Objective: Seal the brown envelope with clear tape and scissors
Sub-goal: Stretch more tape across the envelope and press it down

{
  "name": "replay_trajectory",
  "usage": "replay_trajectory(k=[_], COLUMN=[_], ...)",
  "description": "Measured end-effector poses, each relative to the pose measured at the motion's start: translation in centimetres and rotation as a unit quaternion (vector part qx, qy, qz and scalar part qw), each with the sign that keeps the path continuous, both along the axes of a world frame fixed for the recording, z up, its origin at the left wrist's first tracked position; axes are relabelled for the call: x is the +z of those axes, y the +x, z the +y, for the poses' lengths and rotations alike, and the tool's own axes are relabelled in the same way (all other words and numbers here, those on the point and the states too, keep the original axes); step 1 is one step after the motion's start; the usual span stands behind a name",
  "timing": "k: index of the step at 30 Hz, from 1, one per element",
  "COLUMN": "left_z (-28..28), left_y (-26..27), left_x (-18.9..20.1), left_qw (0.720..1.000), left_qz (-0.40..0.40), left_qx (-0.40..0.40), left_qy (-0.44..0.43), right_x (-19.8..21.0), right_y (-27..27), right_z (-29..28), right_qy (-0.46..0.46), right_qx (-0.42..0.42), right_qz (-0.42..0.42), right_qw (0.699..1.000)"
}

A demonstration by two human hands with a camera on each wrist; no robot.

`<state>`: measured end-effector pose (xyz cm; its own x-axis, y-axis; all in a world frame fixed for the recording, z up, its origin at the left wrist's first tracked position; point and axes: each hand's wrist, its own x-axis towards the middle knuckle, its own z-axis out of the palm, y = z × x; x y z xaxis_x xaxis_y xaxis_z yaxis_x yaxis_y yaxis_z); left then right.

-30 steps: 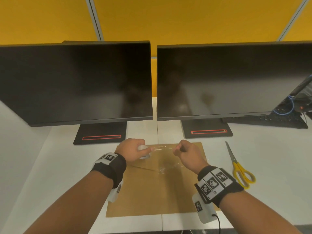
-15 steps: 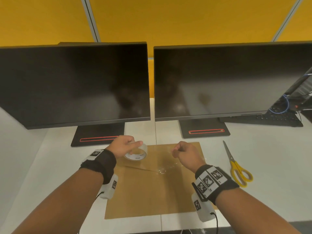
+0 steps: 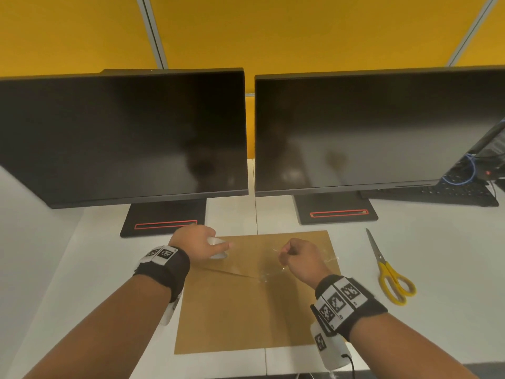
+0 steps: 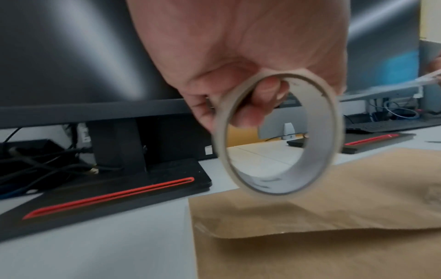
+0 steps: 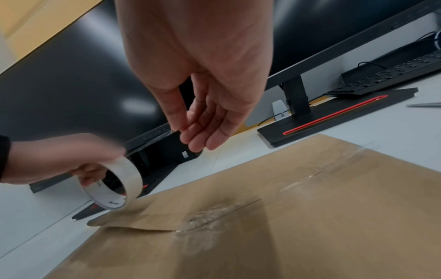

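Envelope (image 3: 246, 302) lies flat on the desk (image 3: 437, 269); the left hand (image 3: 195, 243) grips the tape roll (image 4: 276, 136), now tilted more upright, while the right hand (image 3: 300, 259) pinches its free end (scissors (image 3: 390, 272) alongside).

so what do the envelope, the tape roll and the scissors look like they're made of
Envelope: matte brown kraft paper, flap creased, already patched with glossy clear film.
Tape roll: pale cardboard-like core under thin clear tape, held by the left hand.
Scissors: grey, probably steel blades; glossy yellow handles, likely plastic.
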<state>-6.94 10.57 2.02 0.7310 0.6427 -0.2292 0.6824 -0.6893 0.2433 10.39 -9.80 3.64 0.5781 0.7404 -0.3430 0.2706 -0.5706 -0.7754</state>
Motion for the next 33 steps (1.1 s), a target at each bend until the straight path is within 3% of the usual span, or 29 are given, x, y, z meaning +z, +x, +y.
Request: replay_trajectory(k=[2, 4, 6, 9, 12, 14, 18, 21, 23, 25, 27, 29, 31, 33], left_z=[0.2, 0.4, 0.3, -0.1, 0.0, 0.3, 0.6, 0.9, 1.7, 2.4, 2.7, 2.8, 2.7, 2.6], left_y=[-0.6, -1.2, -1.3, -1.0, -1.1, -1.6, -1.6, -1.8, -2.5, -3.1, -3.4, -3.3, -3.1, -3.0], left_x=[-0.1, -0.1, -0.2, -0.3, -0.1, -0.2, -0.3, -0.3, -0.4, -0.2, -0.2, 0.1, 0.6, 1.0], left_qw=[0.991, 0.961, 0.953, 0.970, 0.997, 1.000, 0.995, 0.998, 0.994, 0.966, 0.956, 0.971, 0.994, 0.999], left_qz=[-0.072, -0.160, -0.173, -0.151, -0.062, -0.002, 0.072, 0.052, -0.044, -0.148, -0.175, -0.141, -0.058, 0.030], left_qx=[0.044, 0.075, 0.065, 0.049, 0.012, -0.009, -0.018, 0.017, 0.059, 0.084, 0.081, 0.069, 0.036, 0.004], left_qy=[-0.101, -0.215, -0.239, -0.182, -0.047, 0.021, 0.073, 0.035, -0.083, -0.193, -0.221, -0.180, -0.081, 0.013], right_x=[-0.3, -0.7, -1.1, -1.3, -1.4, -1.4, -1.6, -2.0, -2.3, -2.5, -2.7, -2.7, -2.6, -2.7], right_y=[0.2, 0.4, 0.5, 0.3, 0.2, 0.2, -0.2, -0.5, -0.3, -0.1, 0.1, 0.1, 0.1, 0.0], right_z=[-0.2, -0.3, -0.5, -0.6, -0.7, -0.9, -0.8, -0.7, -0.8, -1.0, -1.0, -0.9, -0.8, -0.7], right_qy=[-0.013, -0.016, -0.014, -0.018, -0.017, -0.018, -0.028, -0.031, -0.031, -0.030, -0.029, -0.031, -0.029, -0.027], right_qx=[-0.001, -0.011, -0.022, -0.012, -0.004, 0.001, 0.011, 0.011, 0.002, -0.011, -0.017, -0.017, -0.012, -0.004], right_qz=[0.007, 0.014, 0.017, 0.007, -0.004, 0.002, 0.005, 0.016, 0.020, 0.030, 0.034, 0.033, 0.027, 0.026], right_qw=[1.000, 1.000, 0.999, 1.000, 1.000, 1.000, 1.000, 0.999, 0.999, 0.999, 0.999, 0.999, 0.999, 0.999])
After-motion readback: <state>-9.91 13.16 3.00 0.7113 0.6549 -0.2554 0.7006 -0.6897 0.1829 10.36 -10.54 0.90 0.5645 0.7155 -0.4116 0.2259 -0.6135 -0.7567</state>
